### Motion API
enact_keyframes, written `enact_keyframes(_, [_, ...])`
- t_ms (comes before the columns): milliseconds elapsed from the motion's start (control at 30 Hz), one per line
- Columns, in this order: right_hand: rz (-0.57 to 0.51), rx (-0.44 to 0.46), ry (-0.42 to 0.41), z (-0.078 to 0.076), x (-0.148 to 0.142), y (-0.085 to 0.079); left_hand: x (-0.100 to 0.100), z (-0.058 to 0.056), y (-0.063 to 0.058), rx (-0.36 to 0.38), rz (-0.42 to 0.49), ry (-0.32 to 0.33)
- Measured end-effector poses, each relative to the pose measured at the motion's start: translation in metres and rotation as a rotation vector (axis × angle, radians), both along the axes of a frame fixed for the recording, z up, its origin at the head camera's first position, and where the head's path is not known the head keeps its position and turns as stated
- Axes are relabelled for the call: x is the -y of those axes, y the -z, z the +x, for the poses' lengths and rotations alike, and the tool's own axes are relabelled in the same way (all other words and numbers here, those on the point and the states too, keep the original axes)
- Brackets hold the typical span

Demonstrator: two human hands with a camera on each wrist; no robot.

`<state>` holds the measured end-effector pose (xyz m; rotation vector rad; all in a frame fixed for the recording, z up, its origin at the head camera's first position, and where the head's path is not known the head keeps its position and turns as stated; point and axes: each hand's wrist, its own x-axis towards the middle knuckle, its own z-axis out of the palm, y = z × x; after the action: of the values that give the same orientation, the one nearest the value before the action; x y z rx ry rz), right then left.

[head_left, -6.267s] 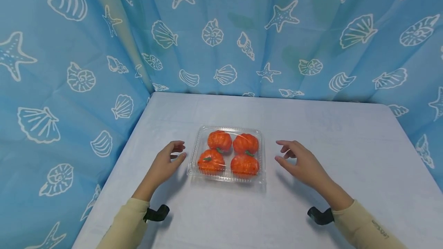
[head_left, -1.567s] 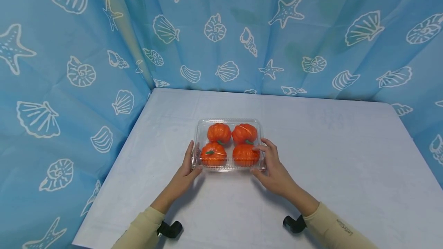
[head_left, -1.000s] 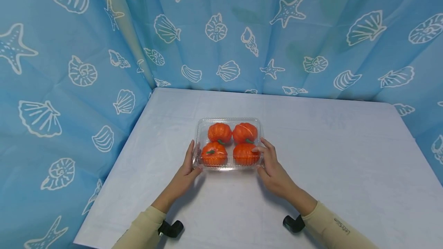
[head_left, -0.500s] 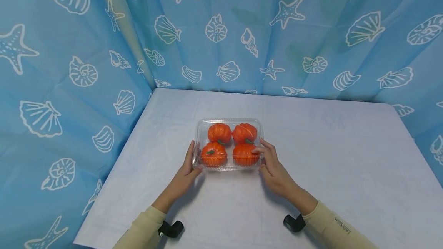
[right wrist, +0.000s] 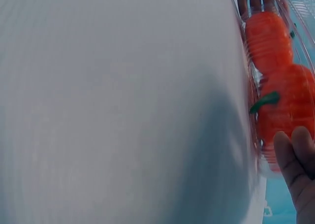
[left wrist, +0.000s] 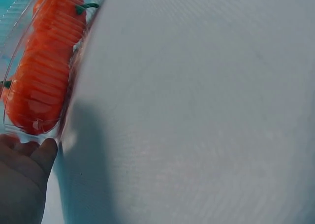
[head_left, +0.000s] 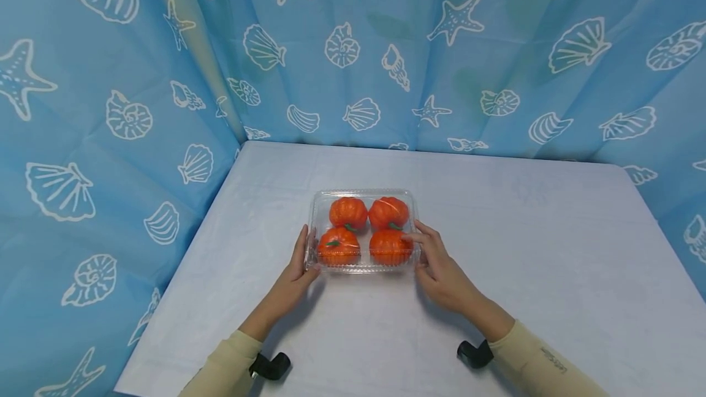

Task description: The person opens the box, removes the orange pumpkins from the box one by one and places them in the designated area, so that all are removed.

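Note:
A clear plastic clamshell container [head_left: 364,193] sits mid-table with its lid down. Inside are several small orange pumpkins [head_left: 348,212] with green stems. My left hand [head_left: 288,291] grips the container's left side, fingers along the wall and thumb at the front left corner. My right hand [head_left: 445,277] holds the front right corner, one finger bent over the lid and the thumb low by the rim. In the left wrist view, the left hand's fingertips [left wrist: 45,152] touch the container's end. The right wrist view shows right fingertips [right wrist: 283,143] against it; the other fingers are partly hidden.
A white cloth [head_left: 524,250] covers the table. Blue curtains [head_left: 353,48] printed with white shells and starfish stand behind it and along the left. Black wrist cameras [head_left: 270,366] hang below the beige sleeves [head_left: 543,357].
Since the earliest frame, both hands have come inward from beside the container and taken hold of it. Lately the right thumb has slid from the front rim toward the right corner.

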<state>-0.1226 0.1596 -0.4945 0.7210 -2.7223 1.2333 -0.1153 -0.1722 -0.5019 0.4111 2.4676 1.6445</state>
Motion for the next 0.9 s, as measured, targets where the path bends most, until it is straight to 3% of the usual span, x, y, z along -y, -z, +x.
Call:
enact_keyframes(467, [-0.049, -0.051, -0.144, -0.004, -0.023, 0.003, 0.005, -0.001, 0.001, -0.018, 0.02, 0.015])
enact_keyframes(900, [-0.036, -0.007, -0.165, -0.005, -0.03, -0.004, 0.011, 0.003, 0.001, -0.014, 0.054, 0.033])
